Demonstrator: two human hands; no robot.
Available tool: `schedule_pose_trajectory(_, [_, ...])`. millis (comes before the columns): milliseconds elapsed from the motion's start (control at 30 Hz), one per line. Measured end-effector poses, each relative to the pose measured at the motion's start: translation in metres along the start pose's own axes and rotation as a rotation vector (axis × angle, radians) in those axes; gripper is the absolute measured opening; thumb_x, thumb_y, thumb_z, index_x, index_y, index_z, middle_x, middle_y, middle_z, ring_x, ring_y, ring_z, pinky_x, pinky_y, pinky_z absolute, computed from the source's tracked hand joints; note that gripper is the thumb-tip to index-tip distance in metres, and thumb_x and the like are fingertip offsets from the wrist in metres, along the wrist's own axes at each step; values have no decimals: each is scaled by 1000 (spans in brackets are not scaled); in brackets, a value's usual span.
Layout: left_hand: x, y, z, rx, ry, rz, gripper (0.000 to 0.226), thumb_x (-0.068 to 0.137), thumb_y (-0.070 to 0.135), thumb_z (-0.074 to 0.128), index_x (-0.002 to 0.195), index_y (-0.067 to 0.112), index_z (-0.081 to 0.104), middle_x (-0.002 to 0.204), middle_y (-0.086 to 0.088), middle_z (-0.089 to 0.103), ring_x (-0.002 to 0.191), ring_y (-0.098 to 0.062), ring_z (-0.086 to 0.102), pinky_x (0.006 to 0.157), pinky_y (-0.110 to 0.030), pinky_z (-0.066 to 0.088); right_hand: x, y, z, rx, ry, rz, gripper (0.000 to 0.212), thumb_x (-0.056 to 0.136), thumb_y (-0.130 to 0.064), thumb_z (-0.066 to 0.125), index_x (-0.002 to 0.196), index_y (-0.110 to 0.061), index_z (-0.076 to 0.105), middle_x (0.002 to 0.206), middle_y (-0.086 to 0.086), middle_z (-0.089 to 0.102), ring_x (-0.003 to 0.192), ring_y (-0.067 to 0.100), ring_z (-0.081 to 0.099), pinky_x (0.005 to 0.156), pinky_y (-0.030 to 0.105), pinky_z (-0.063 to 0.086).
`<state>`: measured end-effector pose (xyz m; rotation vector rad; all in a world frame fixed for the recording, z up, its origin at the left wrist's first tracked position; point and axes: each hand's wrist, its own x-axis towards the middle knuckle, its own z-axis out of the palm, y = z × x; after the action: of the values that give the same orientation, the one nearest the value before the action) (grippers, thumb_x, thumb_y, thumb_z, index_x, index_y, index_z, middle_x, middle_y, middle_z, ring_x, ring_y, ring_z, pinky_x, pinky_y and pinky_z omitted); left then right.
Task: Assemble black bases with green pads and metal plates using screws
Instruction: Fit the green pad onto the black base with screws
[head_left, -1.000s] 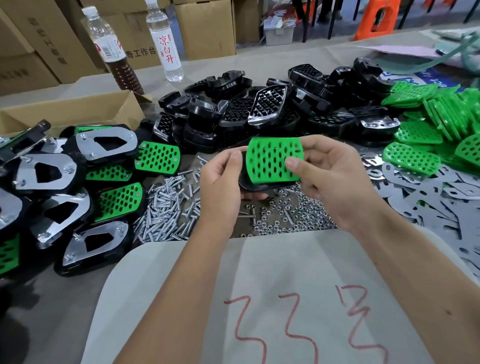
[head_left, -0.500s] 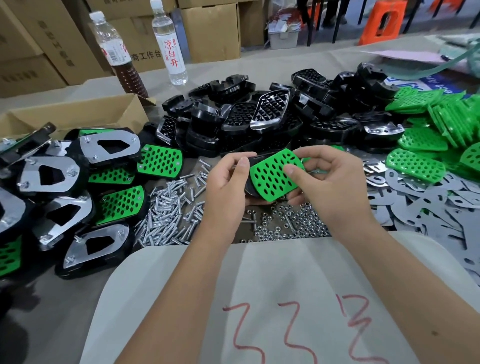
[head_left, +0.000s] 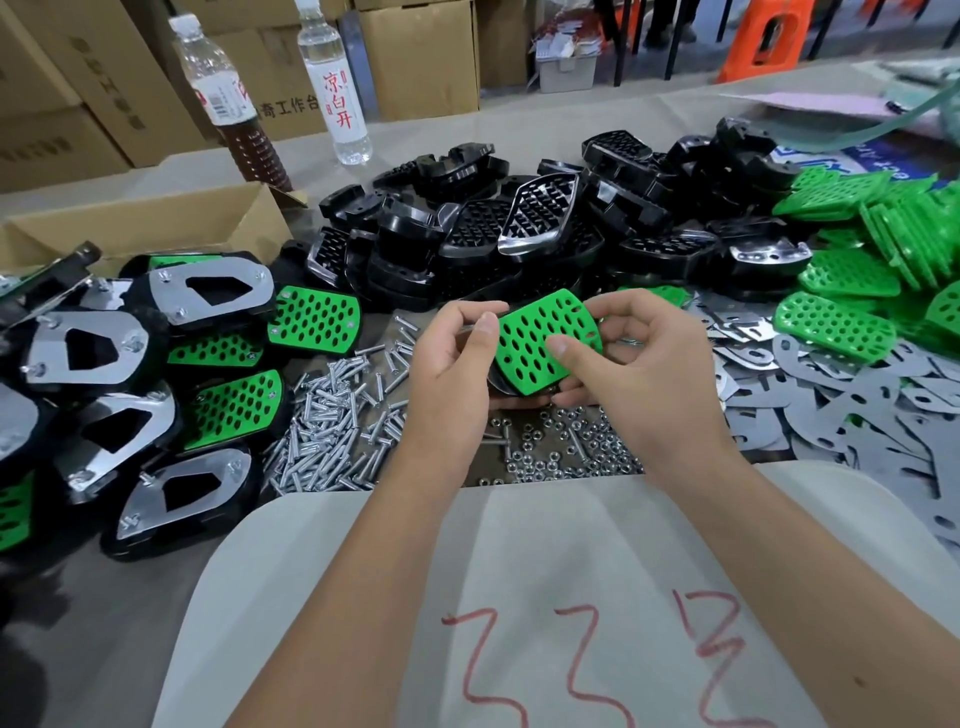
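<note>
Tilted further since before: green pad (head_left: 545, 345) on black base (head_left: 501, 387), both hands (head_left: 452, 364) (head_left: 639, 374) gripping; screws (head_left: 337, 421), plate pending.

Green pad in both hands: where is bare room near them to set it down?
The pale sheet under the forearms is bare, bordered by screws and nuts ahead, finished pieces left, metal plates right. Ahead, black bases crowd the table. The left hand and right hand hold the green pad.
</note>
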<state>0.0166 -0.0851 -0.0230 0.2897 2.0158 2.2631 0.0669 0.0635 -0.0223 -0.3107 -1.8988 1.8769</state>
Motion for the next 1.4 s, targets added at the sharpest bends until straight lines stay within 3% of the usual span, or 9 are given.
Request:
schedule_pose_trajectory(200, [0,-2,-2,3,-4,-2,20,109,20,50,109,13,69,113,-15,70,100,-34,74,66,-52,65,-1,-1,-2,-82,47,18,29,79,-18,91,92,-14,65,76,1,75,51,27,72,47,37,59])
schedule_pose_trajectory(367, [1,-2,-2,8,3,1,20,109,17,50,109,12,69,108,-14,73,96,-35,76,69,-59,64,-2,0,-2,-49,65,55,30,80,-17,90,92,-12,64,80,0,76,53,26,73,49,34,58])
schedule_pose_trajectory(600, [2,-4,-1,48,-25,1,20,109,18,49,111,18,69,105,-10,74,94,-32,77,71,-54,65,-3,1,-1,-84,76,50,33,82,-19,89,92,-10,58,77,-2,77,54,26,73,52,44,62])
schedule_pose_trajectory(867, [1,-4,-2,-11,-27,-11,22,110,17,46,112,14,68,97,-2,77,90,-32,78,65,-48,65,2,3,-3,27,70,104,32,83,-12,87,94,-3,58,81,8,75,56,27,74,49,31,58])
schedule_pose_trajectory(967, [1,-5,-2,3,-38,6,15,103,21,57,112,17,69,97,-2,77,92,-29,78,70,-52,65,1,3,-2,-35,73,75,35,83,-15,88,94,-5,56,73,1,73,48,23,69,44,30,54])
schedule_pose_trajectory(1033, [2,-5,-2,86,-16,66,20,90,23,72,110,21,69,100,-5,75,95,-23,76,74,-46,65,0,2,0,-99,64,43,37,82,-19,88,91,-9,54,66,-3,68,44,21,66,40,29,51])
schedule_pose_trajectory(1233, [0,-4,-5,33,17,72,33,87,0,81,110,18,67,104,-9,74,96,-21,76,71,-37,64,-2,-2,0,-137,12,-5,36,82,-22,88,89,-11,55,77,14,65,44,19,63,40,31,51])
schedule_pose_trajectory(1400, [1,-3,-5,-32,30,-13,33,87,-1,80,112,18,70,111,-10,76,104,-29,75,81,-52,65,-2,0,-2,-245,-35,-58,36,84,-27,87,87,-12,55,81,19,68,45,25,61,37,30,48])
